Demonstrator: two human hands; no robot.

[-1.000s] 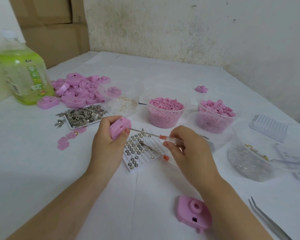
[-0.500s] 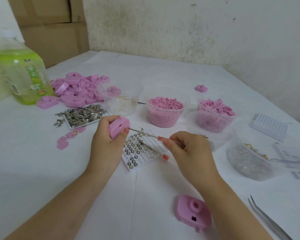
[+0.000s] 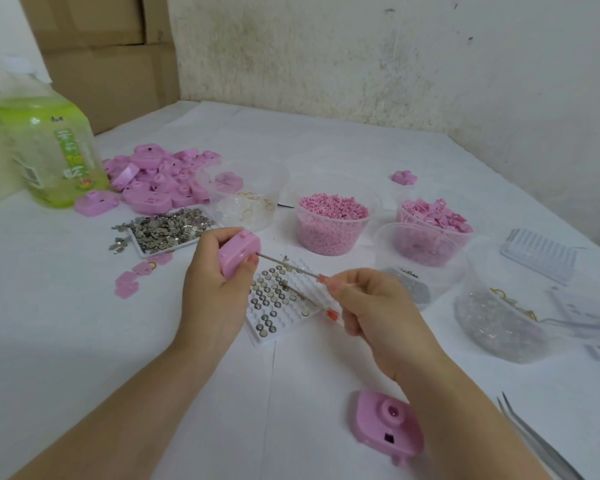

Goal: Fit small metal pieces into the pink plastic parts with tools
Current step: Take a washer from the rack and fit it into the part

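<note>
My left hand (image 3: 215,289) grips a pink plastic part (image 3: 238,252) above the table, its side face turned right. My right hand (image 3: 378,313) pinches a thin screwdriver (image 3: 288,265) with a red collar; its metal tip touches the side of the pink part. A second thin tool (image 3: 309,299) with a red collar lies under the right hand's fingers, across a white grid tray (image 3: 278,306) that holds small round metal pieces. Another pink part (image 3: 388,424) lies on the table near my right forearm.
A heap of pink parts (image 3: 160,181) and a green bottle (image 3: 49,150) stand at the back left. A tray of metal bits (image 3: 163,230) lies beside them. Clear tubs of pink pellets (image 3: 331,220) and pink pieces (image 3: 433,223) stand behind. Tweezers (image 3: 541,441) lie bottom right.
My right hand has shifted its fingers along the screwdriver handle, covering more of it. The tip stays at the pink part. My left hand has barely moved.
</note>
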